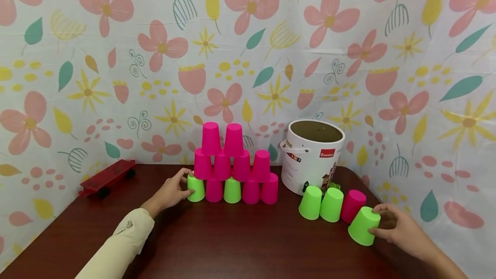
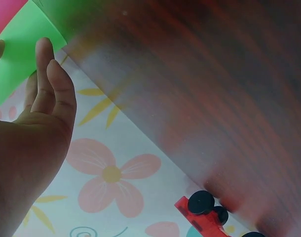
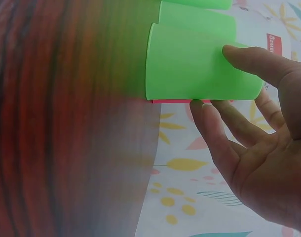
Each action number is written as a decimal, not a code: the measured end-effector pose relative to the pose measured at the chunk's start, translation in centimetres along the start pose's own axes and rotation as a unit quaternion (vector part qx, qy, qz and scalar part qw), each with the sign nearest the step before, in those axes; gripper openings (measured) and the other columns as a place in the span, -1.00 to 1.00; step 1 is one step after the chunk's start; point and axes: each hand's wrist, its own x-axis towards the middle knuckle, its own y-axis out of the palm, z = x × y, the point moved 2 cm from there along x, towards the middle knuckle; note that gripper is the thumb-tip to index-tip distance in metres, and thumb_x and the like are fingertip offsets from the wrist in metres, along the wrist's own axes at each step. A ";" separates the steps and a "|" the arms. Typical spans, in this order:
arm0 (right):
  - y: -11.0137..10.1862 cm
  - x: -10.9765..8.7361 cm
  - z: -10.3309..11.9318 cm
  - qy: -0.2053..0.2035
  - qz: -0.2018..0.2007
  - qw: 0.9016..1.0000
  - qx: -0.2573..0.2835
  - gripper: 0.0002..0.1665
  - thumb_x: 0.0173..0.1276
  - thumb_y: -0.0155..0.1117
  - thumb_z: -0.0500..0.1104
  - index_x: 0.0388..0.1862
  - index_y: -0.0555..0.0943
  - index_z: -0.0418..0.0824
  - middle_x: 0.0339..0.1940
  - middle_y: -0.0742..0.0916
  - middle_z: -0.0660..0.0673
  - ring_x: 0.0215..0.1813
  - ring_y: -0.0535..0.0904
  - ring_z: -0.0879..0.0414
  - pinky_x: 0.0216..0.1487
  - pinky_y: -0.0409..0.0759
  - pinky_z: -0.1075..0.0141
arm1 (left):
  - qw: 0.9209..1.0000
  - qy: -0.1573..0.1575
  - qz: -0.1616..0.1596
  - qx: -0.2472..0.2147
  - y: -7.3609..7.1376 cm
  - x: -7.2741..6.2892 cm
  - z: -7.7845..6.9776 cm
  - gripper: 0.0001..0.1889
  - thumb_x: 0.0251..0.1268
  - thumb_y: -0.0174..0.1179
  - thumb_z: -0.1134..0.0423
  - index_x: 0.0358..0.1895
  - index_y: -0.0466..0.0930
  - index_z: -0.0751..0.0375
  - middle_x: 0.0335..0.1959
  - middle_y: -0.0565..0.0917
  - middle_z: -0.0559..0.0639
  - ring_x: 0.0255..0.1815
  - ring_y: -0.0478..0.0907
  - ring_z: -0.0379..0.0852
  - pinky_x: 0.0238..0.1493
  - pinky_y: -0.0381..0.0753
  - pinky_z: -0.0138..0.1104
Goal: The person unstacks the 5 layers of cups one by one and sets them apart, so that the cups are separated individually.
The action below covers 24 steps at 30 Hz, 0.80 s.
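Upside-down plastic cups form a stepped stack at the table's middle: two pink cups (image 1: 211, 139) on top, a row of pink cups (image 1: 222, 166) below, and a bottom row mixing pink and green. My left hand (image 1: 173, 190) holds the green cup (image 1: 196, 188) at that row's left end, thumb and fingers on its sides; the left wrist view shows fingers against this green cup (image 2: 27, 52). On the right, my right hand (image 1: 401, 229) grips another upside-down green cup (image 1: 363, 226) between thumb and fingers. Beside it stand two green cups (image 1: 310, 203) and a pink cup (image 1: 354, 206).
A white bucket (image 1: 306, 171) with a handle stands behind the right-hand cups, close to the stack. Toward the back left lies a red toy skateboard (image 1: 108, 178) with black wheels. The dark wooden table (image 1: 232, 244) ends at a floral-patterned curtain (image 1: 162, 85).
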 end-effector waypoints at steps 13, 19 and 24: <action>-0.3 0.0 -0.1 0.001 0.002 1.000 0.004 -0.42 0.14 0.53 -0.28 0.04 0.41 -0.36 -0.09 0.67 -0.30 -0.29 0.62 0.28 -0.44 0.59 0.28 | 1.000 -0.002 0.006 0.000 -0.1 0.0 0.0 -0.49 0.20 0.38 0.39 0.12 0.31 0.06 -0.10 0.66 0.28 -0.62 0.58 0.00 -0.50 0.57 -0.27; -0.5 -0.1 0.5 -0.047 -0.022 0.998 -0.031 -0.42 0.10 0.57 -0.26 0.06 0.50 -0.36 -0.12 0.71 -0.23 -0.23 0.58 0.43 -0.32 0.60 0.36 | 1.000 -0.003 0.006 -0.008 -0.1 -0.1 -0.2 -0.49 0.20 0.37 0.41 0.11 0.31 0.07 -0.09 0.65 0.30 -0.61 0.60 0.02 -0.51 0.57 -0.26; -0.8 -0.3 1.7 -0.053 -0.046 0.996 -0.046 -0.40 0.11 0.58 -0.19 0.09 0.54 -0.31 -0.08 0.69 -0.02 -0.19 0.57 0.45 -0.31 0.61 0.36 | 1.000 -0.003 0.007 -0.011 -0.1 -0.1 -0.2 -0.49 0.20 0.36 0.42 0.12 0.31 0.07 -0.09 0.65 0.30 -0.60 0.60 0.04 -0.50 0.58 -0.25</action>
